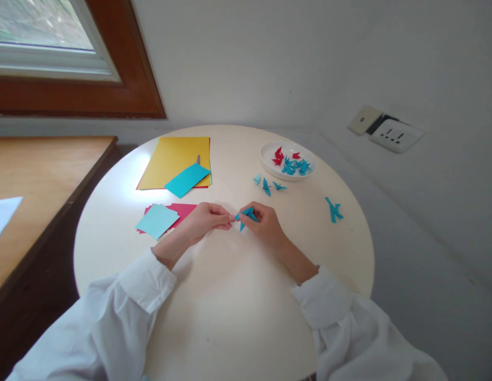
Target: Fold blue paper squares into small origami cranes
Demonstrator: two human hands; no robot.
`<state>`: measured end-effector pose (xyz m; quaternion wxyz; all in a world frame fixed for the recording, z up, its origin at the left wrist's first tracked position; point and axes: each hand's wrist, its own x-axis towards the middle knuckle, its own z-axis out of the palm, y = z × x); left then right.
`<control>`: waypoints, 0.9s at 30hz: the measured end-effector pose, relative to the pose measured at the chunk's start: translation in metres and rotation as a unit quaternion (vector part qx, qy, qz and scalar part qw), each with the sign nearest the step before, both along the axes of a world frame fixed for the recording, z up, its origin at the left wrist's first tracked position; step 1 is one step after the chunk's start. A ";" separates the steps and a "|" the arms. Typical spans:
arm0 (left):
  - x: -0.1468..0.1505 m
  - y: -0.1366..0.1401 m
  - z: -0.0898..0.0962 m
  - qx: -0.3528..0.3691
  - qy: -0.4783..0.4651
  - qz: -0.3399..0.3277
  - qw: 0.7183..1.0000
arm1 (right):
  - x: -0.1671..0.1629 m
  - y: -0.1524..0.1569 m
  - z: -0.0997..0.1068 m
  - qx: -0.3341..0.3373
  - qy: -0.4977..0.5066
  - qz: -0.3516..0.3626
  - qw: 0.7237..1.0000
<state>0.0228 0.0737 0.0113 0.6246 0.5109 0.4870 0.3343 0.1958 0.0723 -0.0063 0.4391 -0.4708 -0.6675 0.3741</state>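
Note:
A blue folded paper crane is between my two hands above the middle of the round table. My right hand pinches its body between thumb and fingers, and one pointed end hangs down below the thumb. My left hand has thumb and forefinger pressed together at the crane's left tip, which the fingertips partly hide. Just beyond the hands stand a pale blue crane and two darker blue cranes. Left of my left hand, a light blue paper square lies on red paper sheets.
A white dish at the back right holds red and blue cranes. Blue paper strips lie near the right edge. At the back left, a blue sheet and a small grey tool rest on yellow paper. A wooden table stands left.

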 end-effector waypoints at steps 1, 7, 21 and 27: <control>0.000 0.000 -0.001 0.002 0.003 -0.001 1.000 | 0.000 0.000 0.000 -0.002 -0.001 -0.001 1.000; -0.002 0.002 -0.004 0.010 0.004 -0.012 1.000 | 0.000 0.000 0.001 -0.014 -0.001 0.000 1.000; -0.001 0.002 -0.001 -0.017 -0.046 -0.014 0.999 | 0.000 0.001 -0.001 -0.029 0.001 0.005 1.000; -0.001 0.001 0.001 -0.014 -0.035 -0.006 0.999 | 0.001 0.001 -0.001 -0.024 0.000 -0.001 1.000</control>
